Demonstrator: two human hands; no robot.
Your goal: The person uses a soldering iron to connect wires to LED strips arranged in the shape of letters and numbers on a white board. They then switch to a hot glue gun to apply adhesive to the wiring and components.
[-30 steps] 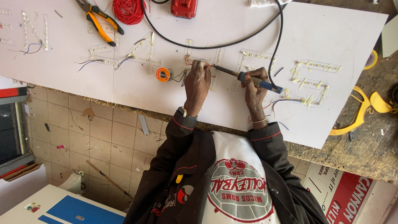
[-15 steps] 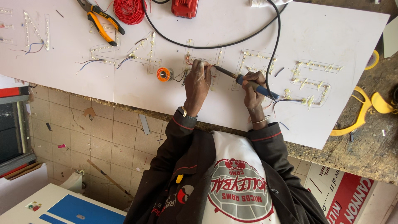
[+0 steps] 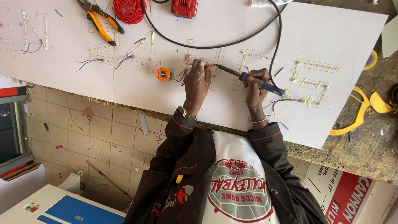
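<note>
My right hand [image 3: 256, 86] grips a soldering iron [image 3: 253, 81] by its blue handle, with the tip pointing left at a joint beside my left fingertips. My left hand [image 3: 197, 81] presses down on thin wires at a character outline made of small LED modules [image 3: 203, 62]. The outline lies on a large white board [image 3: 331, 41]. The iron's black cord [image 3: 232, 41] loops across the board toward the top edge. An orange solder spool [image 3: 163, 74] sits just left of my left hand.
Orange-handled pliers [image 3: 101, 20], a coil of red wire [image 3: 128, 9] and a red device [image 3: 184, 7] lie at the board's far side. More LED characters [image 3: 311, 81] flank my hands. A yellow clamp [image 3: 360, 112] rests on the rough workbench [image 3: 365, 153] at the right. Tiled floor shows below left.
Both hands stay almost where they were. The iron's tip remains by my left fingertips, and the view has shifted only slightly.
</note>
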